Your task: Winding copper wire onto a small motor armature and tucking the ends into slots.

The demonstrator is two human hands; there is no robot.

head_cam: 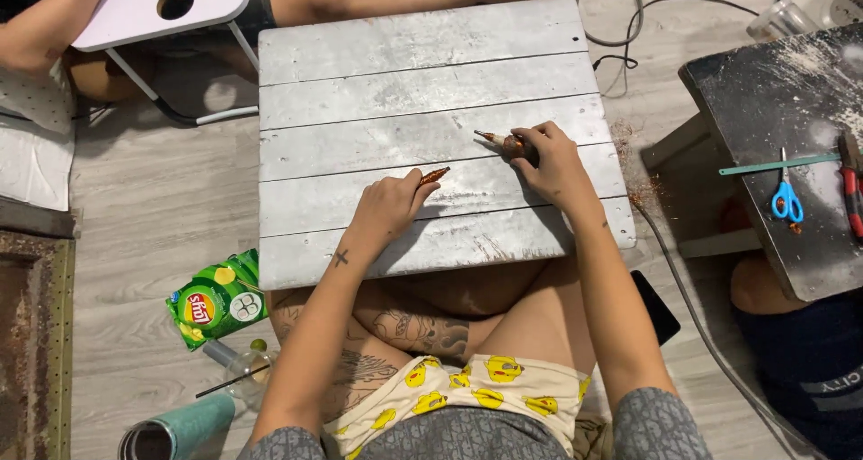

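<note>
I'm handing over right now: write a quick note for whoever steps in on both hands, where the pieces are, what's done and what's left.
Left hand: pinches a small copper-coloured piece, its tip on the grey plank table.
Right hand: closed round a pointed hand tool, tip aimed left, low over the table.
Tool tip and piece are apart, not touching.
Done: both items are picked up and over mid-table.
Left: tool and piece have not met yet; any work on the piece itself is too small to judge.
Nearby: blue scissors on the dark board to the right.
</note>
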